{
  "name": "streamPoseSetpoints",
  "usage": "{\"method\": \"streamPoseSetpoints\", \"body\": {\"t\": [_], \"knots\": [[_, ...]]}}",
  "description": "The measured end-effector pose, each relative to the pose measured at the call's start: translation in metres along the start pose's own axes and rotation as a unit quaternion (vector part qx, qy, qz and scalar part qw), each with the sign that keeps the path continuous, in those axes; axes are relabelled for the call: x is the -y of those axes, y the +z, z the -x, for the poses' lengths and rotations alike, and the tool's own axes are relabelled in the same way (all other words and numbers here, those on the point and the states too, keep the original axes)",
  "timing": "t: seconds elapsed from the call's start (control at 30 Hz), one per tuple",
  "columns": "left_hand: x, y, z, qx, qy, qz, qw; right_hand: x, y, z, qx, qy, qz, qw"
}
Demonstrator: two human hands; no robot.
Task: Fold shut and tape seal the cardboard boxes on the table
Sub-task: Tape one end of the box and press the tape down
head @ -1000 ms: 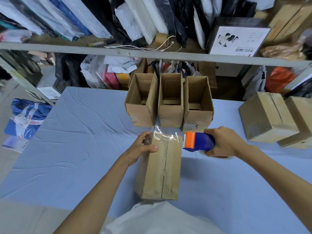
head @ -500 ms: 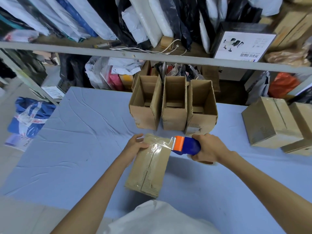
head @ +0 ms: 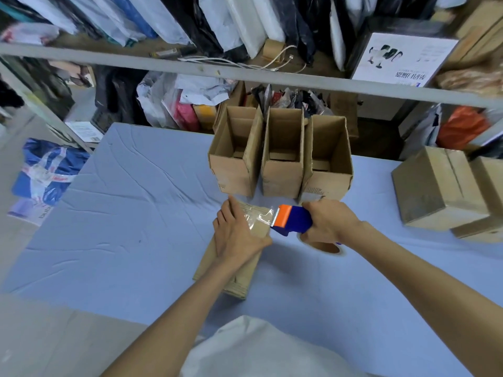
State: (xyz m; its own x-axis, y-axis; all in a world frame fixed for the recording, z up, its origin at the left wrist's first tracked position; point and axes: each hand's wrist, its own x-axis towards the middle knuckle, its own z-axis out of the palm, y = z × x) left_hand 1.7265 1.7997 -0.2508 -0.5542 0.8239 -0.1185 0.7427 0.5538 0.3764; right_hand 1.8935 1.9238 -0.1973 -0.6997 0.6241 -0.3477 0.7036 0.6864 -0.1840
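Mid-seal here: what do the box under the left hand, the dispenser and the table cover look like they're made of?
The box looks like brown corrugated cardboard, matte, with a layered edge at its near end. The dispenser is probably hard plastic: smooth blue body, orange head. The table cover seems to be thin blue fabric, matte, creased in long wrinkles.

This is a packing and dispatch storeroom. Across the top of the frame, a grey metal shelf rail point(head: 245, 74) carries rows of goods in plastic mailer bags point(head: 239, 20), with a white printed carton point(head: 400, 58) at upper right. Below stands a work table point(head: 136, 213) under a blue cloth. Open cardboard boxes point(head: 281, 183) are lined up at centre, with a tape dispenser point(head: 294, 223) just below them and taped boxes point(head: 435, 191) at the right edge. Stuffed carrier bags point(head: 163, 104) crowd under the shelf.
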Motion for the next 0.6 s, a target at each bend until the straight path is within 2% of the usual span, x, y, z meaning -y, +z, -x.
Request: {"method": "streamPoseSetpoints", "body": {"t": [0.13,0.33,0.5,0.6], "knots": [[0.001,-0.001,-0.002,0.013,0.003,-0.024,1.000,-0.012,0.003,0.014,0.005,0.010,-0.049,0.999],[0.002,-0.001,-0.002,0.013,0.013,-0.043,0.999,-0.026,0.016,0.039,-0.031,0.013,-0.050,0.998],[0.003,-0.002,-0.002,0.019,0.021,-0.053,0.998,-0.021,0.007,0.049,-0.024,0.011,-0.036,0.999],[0.004,-0.004,-0.003,0.021,0.024,-0.050,0.998,-0.021,0.002,0.054,-0.032,-0.007,-0.070,0.997]]}}
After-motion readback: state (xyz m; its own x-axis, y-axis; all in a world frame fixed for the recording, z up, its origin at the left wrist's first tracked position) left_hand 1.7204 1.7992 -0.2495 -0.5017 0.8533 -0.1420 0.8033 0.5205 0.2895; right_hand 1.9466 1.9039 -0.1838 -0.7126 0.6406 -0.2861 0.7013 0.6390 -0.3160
